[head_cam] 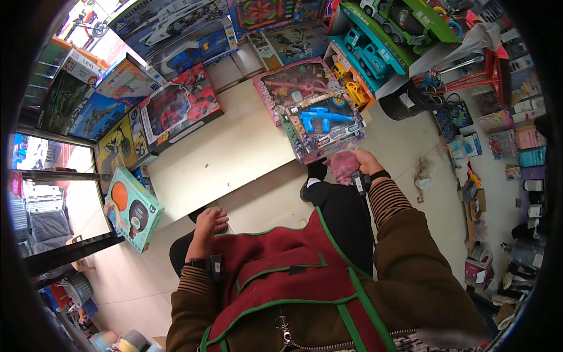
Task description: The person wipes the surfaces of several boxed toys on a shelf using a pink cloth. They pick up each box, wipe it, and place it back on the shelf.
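A crumpled pink cloth (344,166) is gripped in my right hand (367,162), beside my right knee. Just beyond it, a boxed blue toy gun (326,119) rests on the near right corner of the low cream platform (224,145). Behind that lies a pink toy box (292,79) with a clear window, partly covered by the gun box. My left hand (210,223) hovers near my left knee, holding nothing, its fingers loosely bent and slightly apart. A red boxed toy (182,105) sits on the platform's left part.
A mint green toy box (133,209) leans at the platform's left end. Large toy boxes (176,26) stand along the back. Boxed toy trucks (369,53) are stacked at the right back, near a black bucket (402,101). Shelved goods line the far right, with debris (423,176) on the floor.
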A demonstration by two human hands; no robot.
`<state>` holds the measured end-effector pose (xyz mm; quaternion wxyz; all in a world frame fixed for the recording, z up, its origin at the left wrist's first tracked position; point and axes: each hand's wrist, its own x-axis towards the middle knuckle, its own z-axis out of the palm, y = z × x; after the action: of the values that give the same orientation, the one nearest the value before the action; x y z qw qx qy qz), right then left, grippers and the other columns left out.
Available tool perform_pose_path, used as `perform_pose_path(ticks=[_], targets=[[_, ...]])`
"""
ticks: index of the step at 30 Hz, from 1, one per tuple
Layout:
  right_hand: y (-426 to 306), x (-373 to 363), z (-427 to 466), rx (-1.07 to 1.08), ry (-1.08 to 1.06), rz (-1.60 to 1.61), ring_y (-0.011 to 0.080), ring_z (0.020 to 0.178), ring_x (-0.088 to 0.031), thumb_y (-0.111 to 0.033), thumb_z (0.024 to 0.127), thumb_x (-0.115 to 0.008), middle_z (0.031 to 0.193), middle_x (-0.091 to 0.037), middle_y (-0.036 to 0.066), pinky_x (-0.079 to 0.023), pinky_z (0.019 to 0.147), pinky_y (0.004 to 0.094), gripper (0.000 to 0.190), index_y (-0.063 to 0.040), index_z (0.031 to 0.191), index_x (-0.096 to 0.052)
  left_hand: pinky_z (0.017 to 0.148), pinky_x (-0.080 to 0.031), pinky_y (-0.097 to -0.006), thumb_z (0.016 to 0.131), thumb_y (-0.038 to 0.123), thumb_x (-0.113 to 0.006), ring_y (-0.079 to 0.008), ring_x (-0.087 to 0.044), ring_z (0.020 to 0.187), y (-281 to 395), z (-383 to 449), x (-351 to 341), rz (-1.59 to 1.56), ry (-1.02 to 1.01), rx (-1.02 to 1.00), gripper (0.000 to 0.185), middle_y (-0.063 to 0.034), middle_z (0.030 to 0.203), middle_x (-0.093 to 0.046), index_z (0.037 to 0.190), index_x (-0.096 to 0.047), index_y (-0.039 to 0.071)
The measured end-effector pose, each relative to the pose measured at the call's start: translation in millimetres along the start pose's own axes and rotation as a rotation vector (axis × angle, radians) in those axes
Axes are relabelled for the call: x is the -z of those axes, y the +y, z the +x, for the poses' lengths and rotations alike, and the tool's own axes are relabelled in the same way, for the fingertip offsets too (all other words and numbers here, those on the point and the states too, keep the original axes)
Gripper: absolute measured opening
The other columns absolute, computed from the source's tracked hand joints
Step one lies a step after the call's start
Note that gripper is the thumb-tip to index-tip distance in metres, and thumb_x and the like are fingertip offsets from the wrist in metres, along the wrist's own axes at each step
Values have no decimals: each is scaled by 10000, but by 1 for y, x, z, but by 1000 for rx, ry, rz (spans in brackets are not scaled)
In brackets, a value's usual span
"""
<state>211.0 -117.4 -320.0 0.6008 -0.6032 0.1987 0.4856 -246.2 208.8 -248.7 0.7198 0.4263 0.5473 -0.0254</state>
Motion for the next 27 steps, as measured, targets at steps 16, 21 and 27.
perform_pose_path(ticks=[16, 21, 27], targets=[[-97, 90, 105, 455, 483, -1112, 384, 1241, -528, -166, 767, -676, 1385, -514, 247, -445, 1023, 410, 805, -75, 1496, -348, 851, -540, -394, 940, 243, -580, -233, -604, 1060, 56, 157, -225, 297, -372, 11, 418, -121, 1167, -613, 1289, -557, 14], [-98, 83, 134, 275, 92, -770, 329, 1183, -587, -86, 760, -644, 1306, -592, 199, -461, 974, 351, 772, -57, 1481, -370, 915, -505, -378, 909, 188, -617, -231, -545, 1179, 63, 193, -291, 199, -384, -107, 482, -133, 1369, -497, 1346, -514, 12], [-74, 77, 137, 254, 286, -736, 308, 1170, -595, -89, 766, -652, 1290, -600, 185, -477, 948, 370, 681, -27, 1412, -449, 993, -435, -367, 846, 166, -645, -268, -535, 1167, 70, 198, -326, 131, -211, -72, 707, -154, 1332, -527, 1467, -340, 20]])
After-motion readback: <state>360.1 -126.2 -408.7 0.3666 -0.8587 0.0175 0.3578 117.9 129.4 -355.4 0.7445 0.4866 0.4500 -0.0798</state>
